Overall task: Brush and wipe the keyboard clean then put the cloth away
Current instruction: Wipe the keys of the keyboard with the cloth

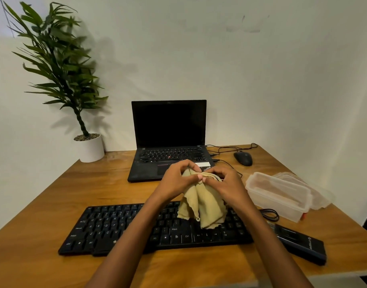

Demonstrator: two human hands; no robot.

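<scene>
A: Status on the keyboard job?

B: Late stage, by my read. The cloth (201,204) is up off the keys, bunched between both grips. The left grip (176,179) and right grip (226,183) are each clamped on its top edge, thumbs and fingertips pinching, knuckles nearly touching. Reads as folding or gathering, not wiping.

A: Brushing and wiping done?

B: Can't confirm. The keyboard (116,227) sits directly under the grips. The cloth's loose end hangs down over the right-hand keys; touching or just clear, can't tell. Keys are too dark to judge dust.

A: Where does the cloth go?

B: Best guess is the clear container (278,196), open, to the right of the right grip on the desk (95,183). Its lid (321,194) lies just beyond it. Put-away not yet done.

A: Brush?

B: A dark flat tool (299,240) lies right of the right grip and nearer the person, just beside the keyboard's end. Can't tell if that's the brush.

A: Pose?

B: Both forearms run in from the near edge and converge; wrists raised, palms facing each other. The laptop (169,142) is just beyond the grips.
</scene>
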